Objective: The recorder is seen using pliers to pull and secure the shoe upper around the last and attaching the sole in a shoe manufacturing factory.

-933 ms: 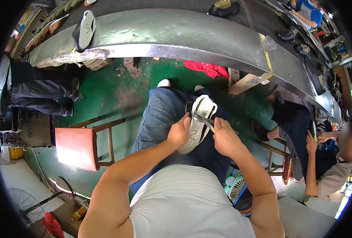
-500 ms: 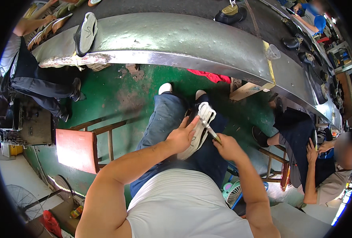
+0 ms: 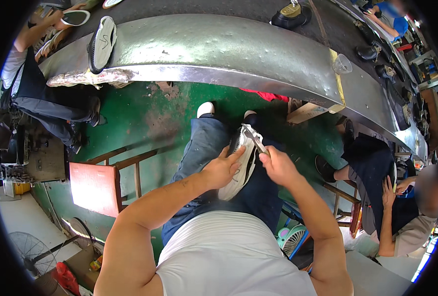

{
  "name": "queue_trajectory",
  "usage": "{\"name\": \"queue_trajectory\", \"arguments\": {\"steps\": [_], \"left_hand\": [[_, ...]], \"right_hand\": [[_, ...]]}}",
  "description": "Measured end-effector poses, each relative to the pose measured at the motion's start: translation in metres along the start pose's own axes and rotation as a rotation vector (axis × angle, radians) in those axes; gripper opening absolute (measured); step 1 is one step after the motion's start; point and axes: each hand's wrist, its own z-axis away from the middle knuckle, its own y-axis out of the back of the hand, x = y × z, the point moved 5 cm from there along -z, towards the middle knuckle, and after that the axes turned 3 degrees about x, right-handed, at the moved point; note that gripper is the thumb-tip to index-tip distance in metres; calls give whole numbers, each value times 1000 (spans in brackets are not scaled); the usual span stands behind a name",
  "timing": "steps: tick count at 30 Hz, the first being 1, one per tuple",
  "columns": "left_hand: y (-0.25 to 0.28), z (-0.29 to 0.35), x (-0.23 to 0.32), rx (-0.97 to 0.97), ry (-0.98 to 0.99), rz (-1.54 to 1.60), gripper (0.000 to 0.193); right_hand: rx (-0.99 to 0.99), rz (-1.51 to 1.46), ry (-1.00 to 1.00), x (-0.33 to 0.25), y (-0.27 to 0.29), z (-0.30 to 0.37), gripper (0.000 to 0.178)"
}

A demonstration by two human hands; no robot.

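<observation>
A white shoe [image 3: 236,183] with dark markings and a dark edge lies lengthwise across my lap, its far end pointing away from me. My left hand [image 3: 221,171] grips its left side, thumb and fingers over the white surface. In my right hand [image 3: 280,166] is a slim silver hand tool [image 3: 257,139], its handle inside my closed fingers. The tool's metal end reaches over the far end of the shoe and seems to touch it; its exact kind is hard to make out.
A metal-edged bench [image 3: 219,47] runs across ahead, with another white shoe [image 3: 102,44] on its left edge and dark shoes [image 3: 290,19] farther back. A stool [image 3: 96,188] stands left, a small green fan [image 3: 291,240] low right. Co-workers sit on both sides.
The tool has moved up and left towards the shoe's far tip, and my right hand has followed. The shoe has turned slightly, its far end shifting left. A co-worker at far left now holds up a shoe.
</observation>
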Motion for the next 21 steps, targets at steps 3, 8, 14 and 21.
{"name": "queue_trajectory", "arguments": {"steps": [3,8,14,21], "left_hand": [[6,9,15,-60,15,-64,58],[-10,44,-4,258,331,401,60],[-13,37,-5,202,225,506,66],[-9,50,13,-75,152,311,99]], "right_hand": [[-167,221,-91,11,-23,14,38],[-248,228,-203,7,-6,24,40],[-215,10,-205,-15,-22,54,41],[-241,-122,-325,-1,-27,86,39]]}}
